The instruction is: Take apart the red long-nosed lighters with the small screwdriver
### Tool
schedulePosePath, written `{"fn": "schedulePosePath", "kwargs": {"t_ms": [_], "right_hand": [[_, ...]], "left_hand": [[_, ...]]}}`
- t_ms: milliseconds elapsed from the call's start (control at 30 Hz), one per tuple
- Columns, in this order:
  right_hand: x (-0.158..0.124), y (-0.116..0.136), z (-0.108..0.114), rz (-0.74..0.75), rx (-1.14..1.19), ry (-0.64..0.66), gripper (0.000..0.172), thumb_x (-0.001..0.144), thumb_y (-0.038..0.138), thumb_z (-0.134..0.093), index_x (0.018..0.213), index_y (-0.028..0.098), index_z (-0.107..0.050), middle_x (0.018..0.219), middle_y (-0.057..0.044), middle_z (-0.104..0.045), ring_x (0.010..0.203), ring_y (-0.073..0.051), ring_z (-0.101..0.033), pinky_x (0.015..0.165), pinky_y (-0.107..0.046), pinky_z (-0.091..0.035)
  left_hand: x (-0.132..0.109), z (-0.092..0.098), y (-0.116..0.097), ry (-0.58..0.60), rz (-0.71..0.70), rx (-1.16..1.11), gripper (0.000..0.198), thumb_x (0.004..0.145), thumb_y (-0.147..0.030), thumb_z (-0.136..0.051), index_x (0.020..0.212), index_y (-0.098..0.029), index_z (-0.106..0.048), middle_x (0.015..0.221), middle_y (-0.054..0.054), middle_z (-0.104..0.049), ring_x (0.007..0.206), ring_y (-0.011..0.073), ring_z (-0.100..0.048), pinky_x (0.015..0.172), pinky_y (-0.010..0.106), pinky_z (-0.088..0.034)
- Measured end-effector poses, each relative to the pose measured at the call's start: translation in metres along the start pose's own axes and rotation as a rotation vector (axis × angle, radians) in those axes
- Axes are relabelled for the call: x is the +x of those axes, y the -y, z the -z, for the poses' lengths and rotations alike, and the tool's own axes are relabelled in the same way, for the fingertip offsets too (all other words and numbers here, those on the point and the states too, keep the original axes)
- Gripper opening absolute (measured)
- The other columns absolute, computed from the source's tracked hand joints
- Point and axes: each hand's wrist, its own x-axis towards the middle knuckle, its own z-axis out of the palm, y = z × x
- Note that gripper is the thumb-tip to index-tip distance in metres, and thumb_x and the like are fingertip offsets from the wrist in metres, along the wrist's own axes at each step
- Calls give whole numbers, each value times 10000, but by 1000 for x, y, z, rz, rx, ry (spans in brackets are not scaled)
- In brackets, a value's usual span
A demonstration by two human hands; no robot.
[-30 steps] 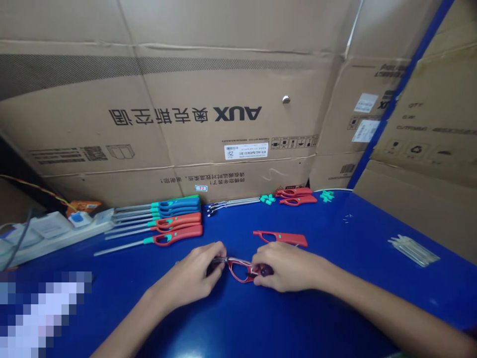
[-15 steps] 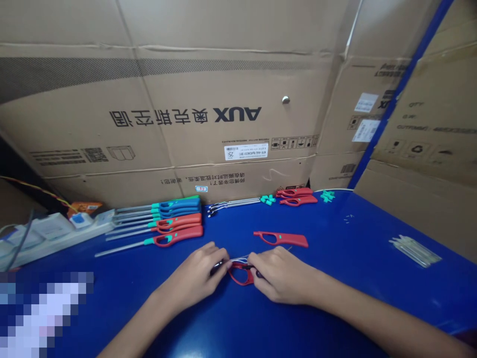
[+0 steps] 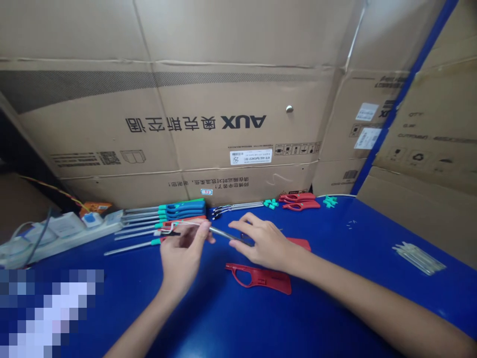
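Metal rod (image 3: 221, 232), tilted, lay between the person's two hands, raised over the blue tabletop (image 3: 208, 318). The left hand (image 3: 186, 251) pinched its left end; thin white wires (image 3: 190, 223) trailed from there toward nine o'clock, near a small black piece (image 3: 174, 234). The right hand's (image 3: 266, 243) thumb and forefinger stood apart around the other end; whether they gripped it could not be told.

Red handle shell (image 3: 261, 279) lay flat at five o'clock from the rod, nothing fitted along it. A second red shell (image 3: 300, 243), at three o'clock, was partly hidden by the right arm.

The step in hand seemed to be readying the wired rod apart from its shell; the next move probably called for keeping the wires untangled and turning the rod to match the shell.

Farther out, more wired rods (image 3: 242, 205) lay near twelve o'clock, teal pieces (image 3: 271, 204) at two, and complete-looking lighters (image 3: 182, 214) at ten.
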Motion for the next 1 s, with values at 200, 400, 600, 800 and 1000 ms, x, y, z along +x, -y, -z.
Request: {"fn": "schedulePosePath", "kwargs": {"t_ms": [200, 400, 600, 800, 1000], "right_hand": [[16, -7, -11, -23, -118, 114, 193, 940, 216, -495, 1053, 176, -647, 991, -68, -641, 802, -160, -617, 686, -260, -430], [35, -62, 0, -224, -352, 237, 243, 942, 201, -444, 1038, 198, -667, 1045, -97, -650, 903, -214, -630, 711, -276, -401], [52, -97, -20, -281, -395, 375, 191, 886, 162, -511, 941, 203, -688, 993, -103, -686, 912, -245, -651, 677, -279, -396], [67, -102, -41, -302, -409, 457, 225, 937, 298, -551, 1115, 175, -612, 1083, -72, -643, 959, -206, -628, 808, -367, -511], [76, -107, -49, -335, -439, 435, 307, 932, 326, -568, 1202, 180, -568, 1212, -87, -583, 1020, -212, -605, 850, -411, -527]], "left_hand": [[-1, -9, 20, 42, 340, -382, 410, 649, -404, -796, 931, -148, -647, 848, 43, -712, 739, 163, -673, 699, 293, -571], [1, -9, 45, 342, 401, 32, 465, 650, -340, -730, 1039, -105, -628, 783, 66, -717, 713, 189, -667, 652, 297, -526], [-7, -6, 54, 438, 216, 305, 157, 675, -232, -674, 816, -168, -700, 717, 26, -648, 668, 186, -571, 701, 338, -467], [-11, 1, 51, 679, -165, 687, 170, 865, -220, -523, 921, -169, -676, 952, 85, -652, 934, 232, -591, 864, 364, -464], [-11, 2, 44, 766, -203, 675, 217, 898, -336, -521, 975, -182, -653, 1003, 81, -650, 966, 235, -597, 899, 386, -472]]}}
